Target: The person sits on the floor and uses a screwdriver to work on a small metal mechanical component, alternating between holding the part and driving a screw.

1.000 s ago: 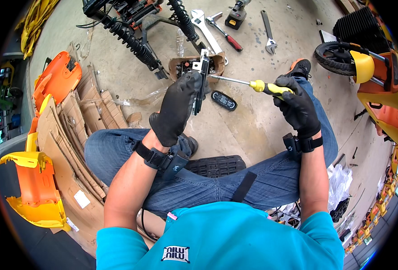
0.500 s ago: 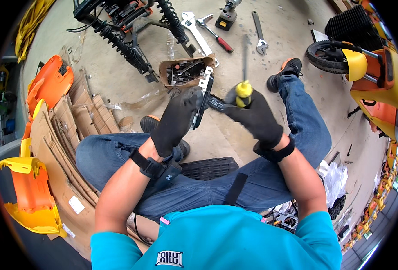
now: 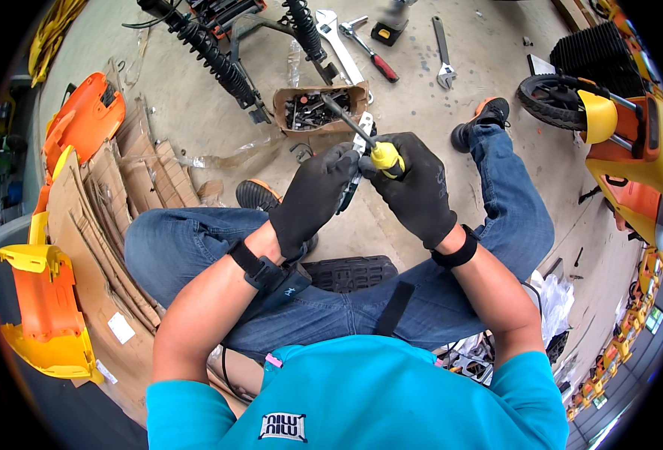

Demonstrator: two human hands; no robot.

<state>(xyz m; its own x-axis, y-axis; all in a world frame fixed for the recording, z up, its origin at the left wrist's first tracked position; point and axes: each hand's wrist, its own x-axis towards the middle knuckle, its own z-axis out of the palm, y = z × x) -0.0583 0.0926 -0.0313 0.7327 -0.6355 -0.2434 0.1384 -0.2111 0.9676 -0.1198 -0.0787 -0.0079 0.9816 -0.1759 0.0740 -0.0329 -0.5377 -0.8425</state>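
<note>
Holding narrow flat black-and-white part (image 3: 366, 124) in left black-gloved grip (image 3: 309, 196), long axis forward, just left of right black-gloved grip (image 3: 419, 189); clenching yellow-handled metal-shafted screwdriver (image 3: 386, 157) there, aimed forward-left across part's far end.

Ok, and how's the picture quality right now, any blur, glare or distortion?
In the head view, the fisheye lens bows straight edges and leaves black corners; also in the head view, the top of the cordless drill looks smeared, while the yellow screwdriver handle reads fairly clear; again in the head view, the left rim is dim.
</note>
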